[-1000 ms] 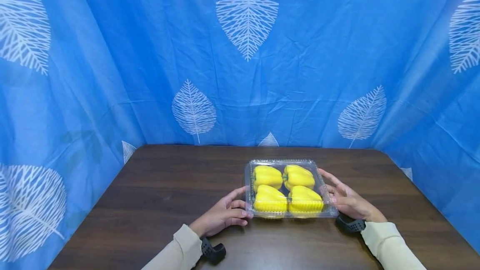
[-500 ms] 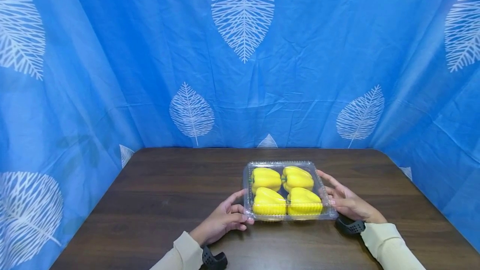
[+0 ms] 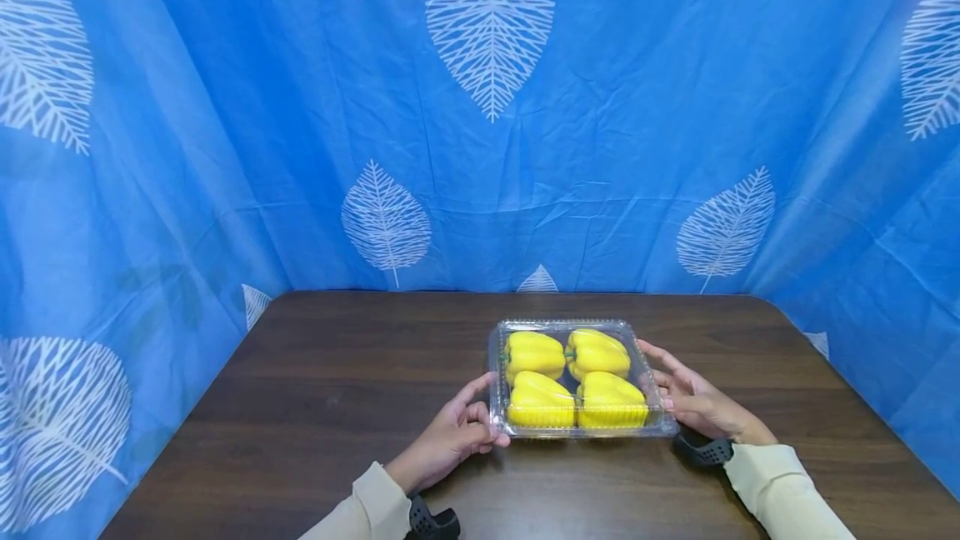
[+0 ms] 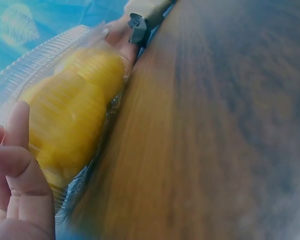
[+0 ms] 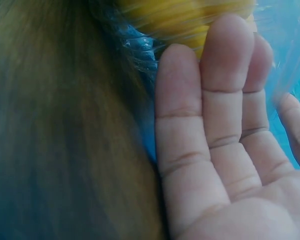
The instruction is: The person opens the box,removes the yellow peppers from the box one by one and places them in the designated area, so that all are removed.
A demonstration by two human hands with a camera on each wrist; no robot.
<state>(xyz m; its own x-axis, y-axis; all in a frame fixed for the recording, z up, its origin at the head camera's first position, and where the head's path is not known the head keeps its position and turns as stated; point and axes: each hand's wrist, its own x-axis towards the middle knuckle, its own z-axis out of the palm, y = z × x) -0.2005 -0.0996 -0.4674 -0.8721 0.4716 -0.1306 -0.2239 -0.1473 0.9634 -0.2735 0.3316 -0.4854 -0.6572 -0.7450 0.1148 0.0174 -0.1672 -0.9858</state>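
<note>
In the head view a clear plastic clamshell container (image 3: pixel 536 433) with its lid down lies on the table, several yellow bell peppers (image 3: pixel 540 398) inside in two rows. My left hand (image 3: pixel 450 440) is at the front left corner, index finger along the side, other fingers curled in and thumb at the rim. On the opposite side my right hand (image 3: pixel 701 402) touches the container with fingers and thumb spread along its edge. The right wrist view shows nearly straight fingers (image 5: pixel 180 95) against the plastic wall. Curled left fingers (image 4: pixel 30 185) appear beside the container in the left wrist view.
A dark brown wooden table (image 3: pixel 337 357) bears the container. Blue cloth (image 3: pixel 600 107) with white leaf prints hangs behind it and on both sides. Black bands (image 3: pixel 705 450) circle both wrists, below cream sleeves.
The left fingers have curled in more at the container's front left corner. The container and right hand keep nearly the same place; the head view shifts slightly.
</note>
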